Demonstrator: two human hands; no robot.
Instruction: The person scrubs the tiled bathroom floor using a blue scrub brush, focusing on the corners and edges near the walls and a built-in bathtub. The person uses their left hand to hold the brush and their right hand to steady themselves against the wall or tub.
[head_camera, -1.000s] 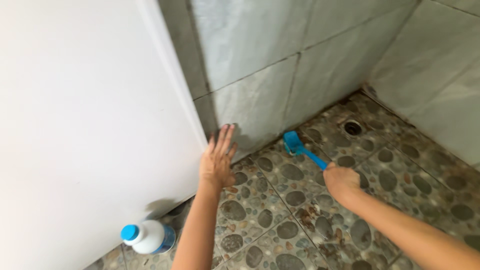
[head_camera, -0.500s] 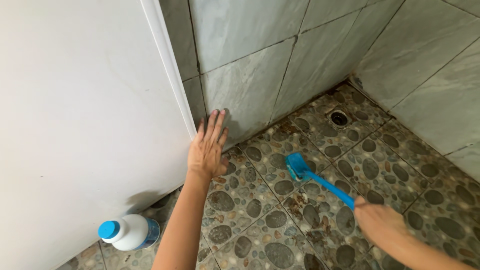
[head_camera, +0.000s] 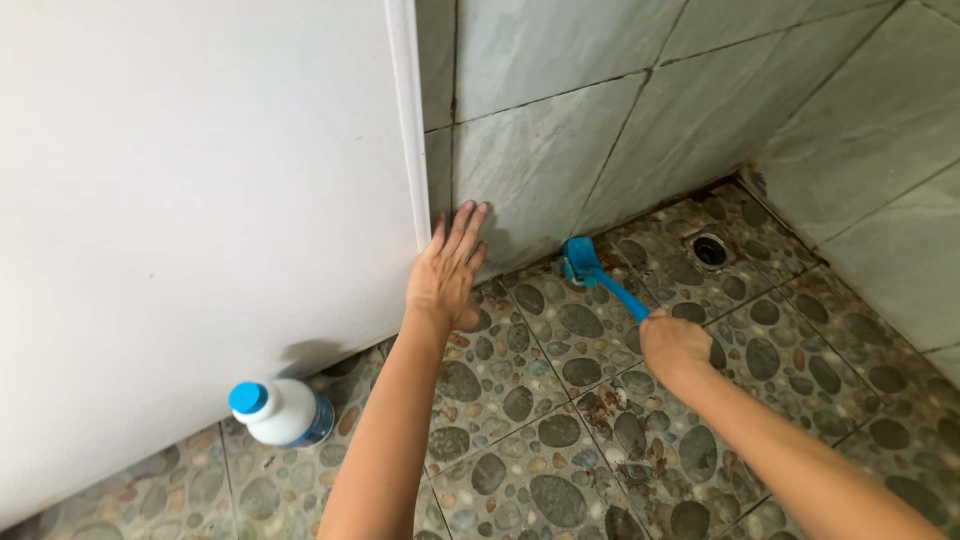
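My right hand (head_camera: 676, 346) grips the handle of a blue scrub brush (head_camera: 590, 270). The brush head rests on the pebble-pattern floor (head_camera: 560, 400) right at the foot of the grey tiled wall (head_camera: 560, 150). My left hand (head_camera: 448, 270) is flat with fingers spread, pressed against the wall beside the edge of the white door (head_camera: 200, 200), a short way left of the brush head.
A white bottle with a blue cap (head_camera: 280, 411) stands on the floor by the door's bottom edge. A round floor drain (head_camera: 709, 250) sits near the corner where a second tiled wall (head_camera: 880, 170) meets the first. Brown stains mark the floor tiles.
The brush has been pushed forward from the middle of the floor to the base of the wall, my right hand following it. My left hand stays on the wall.
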